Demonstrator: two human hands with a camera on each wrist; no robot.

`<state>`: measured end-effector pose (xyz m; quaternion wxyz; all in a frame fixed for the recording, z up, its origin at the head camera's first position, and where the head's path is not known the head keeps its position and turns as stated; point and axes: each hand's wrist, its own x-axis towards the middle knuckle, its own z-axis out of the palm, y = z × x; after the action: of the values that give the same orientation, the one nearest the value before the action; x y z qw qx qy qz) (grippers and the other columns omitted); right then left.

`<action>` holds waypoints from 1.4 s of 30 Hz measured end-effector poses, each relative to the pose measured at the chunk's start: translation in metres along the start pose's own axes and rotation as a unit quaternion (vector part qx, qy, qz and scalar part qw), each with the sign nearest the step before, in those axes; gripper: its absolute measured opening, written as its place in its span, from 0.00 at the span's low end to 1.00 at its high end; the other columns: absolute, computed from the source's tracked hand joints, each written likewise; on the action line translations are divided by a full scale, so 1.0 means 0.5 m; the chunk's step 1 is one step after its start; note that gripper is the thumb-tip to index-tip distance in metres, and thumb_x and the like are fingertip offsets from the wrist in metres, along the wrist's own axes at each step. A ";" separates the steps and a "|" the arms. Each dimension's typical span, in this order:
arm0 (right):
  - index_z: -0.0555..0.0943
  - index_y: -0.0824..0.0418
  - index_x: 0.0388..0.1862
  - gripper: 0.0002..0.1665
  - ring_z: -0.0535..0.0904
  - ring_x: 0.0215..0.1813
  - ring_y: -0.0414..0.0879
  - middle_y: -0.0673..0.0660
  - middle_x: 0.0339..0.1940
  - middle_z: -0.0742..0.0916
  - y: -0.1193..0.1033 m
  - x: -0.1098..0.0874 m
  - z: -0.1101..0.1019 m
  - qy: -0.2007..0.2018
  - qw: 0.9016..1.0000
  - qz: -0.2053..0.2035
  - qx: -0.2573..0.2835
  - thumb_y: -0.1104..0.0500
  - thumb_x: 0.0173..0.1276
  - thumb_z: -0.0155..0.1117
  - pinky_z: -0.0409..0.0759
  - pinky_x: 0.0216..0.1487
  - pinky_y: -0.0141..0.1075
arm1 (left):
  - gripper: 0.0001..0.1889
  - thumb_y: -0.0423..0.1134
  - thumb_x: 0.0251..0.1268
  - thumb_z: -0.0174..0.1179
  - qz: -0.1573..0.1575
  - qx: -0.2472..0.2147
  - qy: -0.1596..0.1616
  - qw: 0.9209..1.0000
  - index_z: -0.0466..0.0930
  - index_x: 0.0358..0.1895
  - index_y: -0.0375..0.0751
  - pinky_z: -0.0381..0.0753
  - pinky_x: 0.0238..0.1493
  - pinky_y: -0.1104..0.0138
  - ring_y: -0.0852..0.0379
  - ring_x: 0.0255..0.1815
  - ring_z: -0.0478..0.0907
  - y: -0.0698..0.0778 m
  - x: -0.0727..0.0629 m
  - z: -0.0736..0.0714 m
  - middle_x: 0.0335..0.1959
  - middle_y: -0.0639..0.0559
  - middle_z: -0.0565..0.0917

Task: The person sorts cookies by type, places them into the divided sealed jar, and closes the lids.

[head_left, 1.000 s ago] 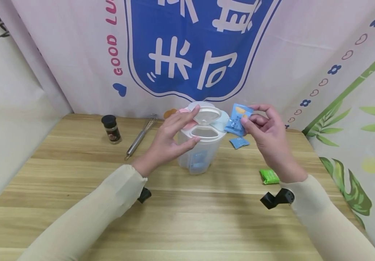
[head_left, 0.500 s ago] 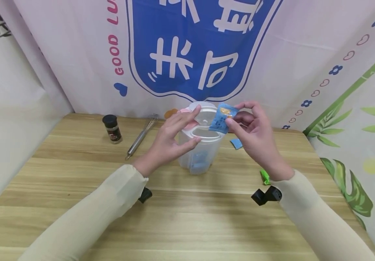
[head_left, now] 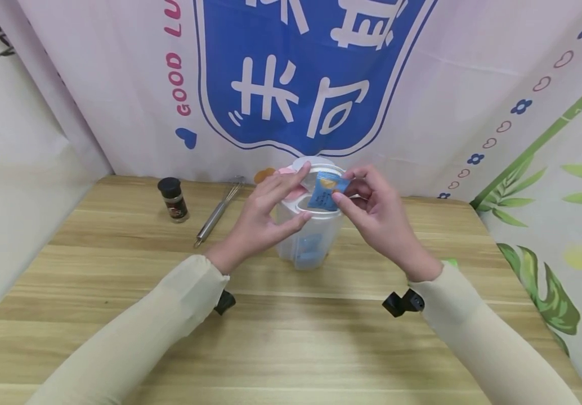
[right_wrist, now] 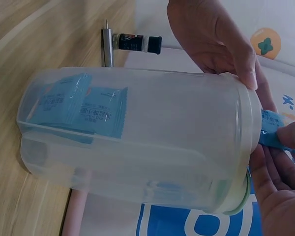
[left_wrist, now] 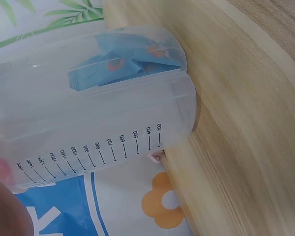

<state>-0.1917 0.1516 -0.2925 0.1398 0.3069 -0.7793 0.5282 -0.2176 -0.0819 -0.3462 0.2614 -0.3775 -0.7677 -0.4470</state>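
A translucent storage container (head_left: 298,225) with a lid of several colored flaps stands upright on the wooden table. One front flap is raised over its opening. My left hand (head_left: 265,216) rests on the top with fingers fairly straight, the thumb at the front rim and a forefinger by the raised flap. Between thumb and fingers, my right hand (head_left: 377,219) pinches a small blue snack packet (head_left: 327,192) at the opening, its lower edge at the rim. In the right wrist view, several blue packets (right_wrist: 101,110) lie at the bottom of the container. Measuring marks line its wall (left_wrist: 88,118) in the left wrist view.
A black-capped spice bottle (head_left: 173,201) and a metal whisk (head_left: 216,218) are on the table at the left. Just a sliver of a green packet (head_left: 452,262) shows behind the right forearm. A printed curtain (head_left: 134,101) hangs behind the table.
My right hand has moved left with the blue packet, from beside the container to its opening. The loose blue packet on the table is now hidden. My left hand has stayed put.
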 end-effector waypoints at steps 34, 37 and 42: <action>0.74 0.69 0.64 0.22 0.89 0.46 0.52 0.65 0.49 0.89 0.010 -0.002 -0.004 -0.045 0.995 -0.037 -0.086 0.71 0.73 0.65 0.87 0.50 0.23 | 0.39 0.40 0.64 0.71 -0.001 0.003 -0.002 1.000 0.68 0.78 0.39 0.63 0.84 0.50 0.48 0.66 0.79 0.000 0.001 0.003 0.58 0.46 0.88; 0.75 0.70 0.63 0.21 0.89 0.47 0.52 0.65 0.50 0.89 0.011 -0.002 -0.005 -0.044 0.995 -0.038 -0.086 0.71 0.73 0.64 0.87 0.50 0.23 | 0.39 0.40 0.64 0.71 -0.001 0.002 0.000 1.000 0.68 0.78 0.39 0.61 0.86 0.50 0.48 0.66 0.79 0.001 0.001 0.003 0.58 0.46 0.88; 0.75 0.71 0.62 0.20 0.89 0.48 0.53 0.66 0.51 0.89 0.012 -0.003 -0.005 -0.045 0.995 -0.039 -0.084 0.71 0.74 0.64 0.87 0.51 0.22 | 0.39 0.40 0.64 0.71 0.000 0.003 0.001 1.000 0.68 0.78 0.39 0.59 0.86 0.51 0.48 0.66 0.79 0.001 0.001 0.003 0.57 0.45 0.89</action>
<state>-0.1945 0.1559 -0.2966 0.1500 0.3477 -0.8138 0.4408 -0.2174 -0.0803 -0.3461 0.2627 -0.3761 -0.7688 -0.4455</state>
